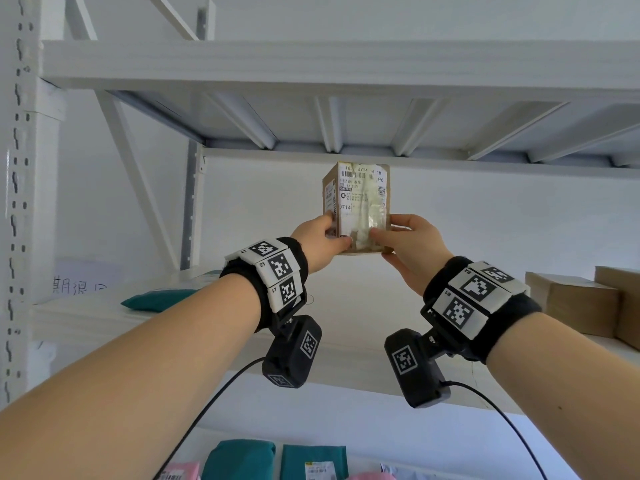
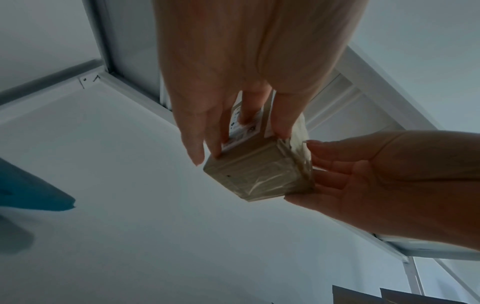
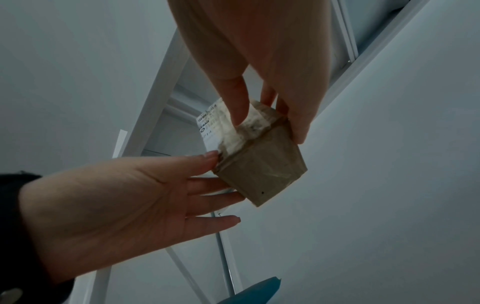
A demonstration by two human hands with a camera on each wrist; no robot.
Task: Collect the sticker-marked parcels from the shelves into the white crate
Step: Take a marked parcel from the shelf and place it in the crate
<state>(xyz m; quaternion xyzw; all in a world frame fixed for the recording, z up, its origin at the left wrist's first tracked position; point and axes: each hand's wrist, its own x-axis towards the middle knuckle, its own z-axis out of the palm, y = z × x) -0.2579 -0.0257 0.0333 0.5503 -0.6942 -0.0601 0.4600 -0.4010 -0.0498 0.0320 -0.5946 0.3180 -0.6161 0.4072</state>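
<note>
A small brown cardboard parcel (image 1: 360,202) with a white barcode label and shiny tape stands upright in the air above the middle shelf board (image 1: 346,306). Both hands hold its lower end. My left hand (image 1: 327,237) pinches the lower left corner, thumb on the front and fingers on the left side. My right hand (image 1: 393,233) pinches the lower right corner, thumb on the taped front. The left wrist view shows the parcel (image 2: 259,174) from below, between my left hand (image 2: 233,102) and right hand (image 2: 389,181). The right wrist view shows the parcel (image 3: 265,170) likewise. No white crate is in view.
A teal bag (image 1: 156,299) lies at the shelf's left. Plain cardboard boxes (image 1: 581,303) stand at its right. The upper shelf's underside (image 1: 311,126) hangs just above the parcel. On the lower shelf lie teal bags (image 1: 239,462) and pink bags (image 1: 181,472).
</note>
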